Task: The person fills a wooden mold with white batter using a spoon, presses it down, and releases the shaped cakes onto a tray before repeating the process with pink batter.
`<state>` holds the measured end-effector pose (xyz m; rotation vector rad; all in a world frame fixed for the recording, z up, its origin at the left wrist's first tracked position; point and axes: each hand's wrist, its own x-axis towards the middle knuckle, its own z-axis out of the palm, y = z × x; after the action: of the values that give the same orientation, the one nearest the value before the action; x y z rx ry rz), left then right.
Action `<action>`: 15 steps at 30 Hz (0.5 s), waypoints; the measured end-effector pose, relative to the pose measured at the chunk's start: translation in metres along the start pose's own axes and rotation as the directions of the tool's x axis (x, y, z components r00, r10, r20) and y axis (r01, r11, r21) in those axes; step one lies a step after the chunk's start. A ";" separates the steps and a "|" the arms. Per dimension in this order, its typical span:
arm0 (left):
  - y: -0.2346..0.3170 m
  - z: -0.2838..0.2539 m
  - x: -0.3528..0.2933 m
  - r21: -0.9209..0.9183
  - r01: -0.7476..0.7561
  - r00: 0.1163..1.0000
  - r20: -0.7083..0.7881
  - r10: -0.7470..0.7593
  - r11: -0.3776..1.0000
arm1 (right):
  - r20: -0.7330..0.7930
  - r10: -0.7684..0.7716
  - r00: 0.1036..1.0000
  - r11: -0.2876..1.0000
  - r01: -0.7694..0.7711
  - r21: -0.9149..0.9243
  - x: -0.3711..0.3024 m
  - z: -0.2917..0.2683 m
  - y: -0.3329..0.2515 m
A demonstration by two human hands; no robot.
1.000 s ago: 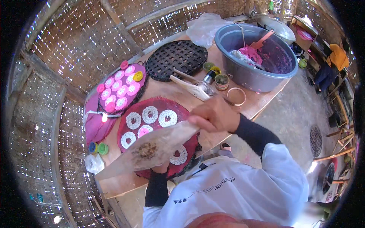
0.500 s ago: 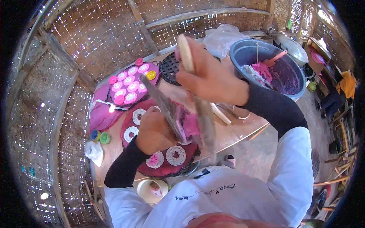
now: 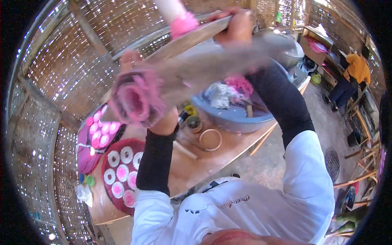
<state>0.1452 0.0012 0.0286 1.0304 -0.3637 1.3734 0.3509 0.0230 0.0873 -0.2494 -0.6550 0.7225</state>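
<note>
Both your hands are raised, your left hand [image 3: 136, 81] closed around a pink roll [image 3: 136, 102] and your right hand [image 3: 237, 26] gripping a long flat blade [image 3: 192, 36] above it, so a slip could drop either onto the trays [image 3: 107, 163] below.

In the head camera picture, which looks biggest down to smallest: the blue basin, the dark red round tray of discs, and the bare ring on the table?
1. Blue basin, though the arms hide part of it.
2. Dark red round tray, somewhat smaller.
3. Bare ring, clearly smallest.

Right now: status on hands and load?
Both hands raised. Left hand and right hand grip a long flat board, blurred. Pink rolled sheet hangs off it. Basin and round tray below.
</note>
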 end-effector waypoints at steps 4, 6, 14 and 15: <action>-0.050 -0.031 0.019 0.921 -0.332 0.817 0.389 0.425 -0.205 | 0.211 0.307 0.928 0.945 -0.273 -0.178 -0.006 -0.062 -0.021; -0.059 -0.021 0.027 0.925 -0.302 0.812 0.377 0.446 -0.231 | 0.336 0.565 0.754 0.602 -0.098 -0.792 0.004 -0.124 -0.043; -0.145 -0.034 0.014 0.968 -0.091 0.863 -0.040 0.503 0.234 | 0.159 0.848 0.505 -0.435 0.835 -0.337 0.039 -0.253 -0.024; -0.152 -0.033 0.008 0.994 -0.025 0.867 -0.033 0.498 0.109 | 0.158 0.853 0.497 -0.424 0.838 -0.345 0.034 -0.259 -0.018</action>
<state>0.2746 0.0513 -0.0418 1.7732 0.9130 2.1853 0.5432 0.0354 -0.0896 -1.9933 -2.6440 -0.4031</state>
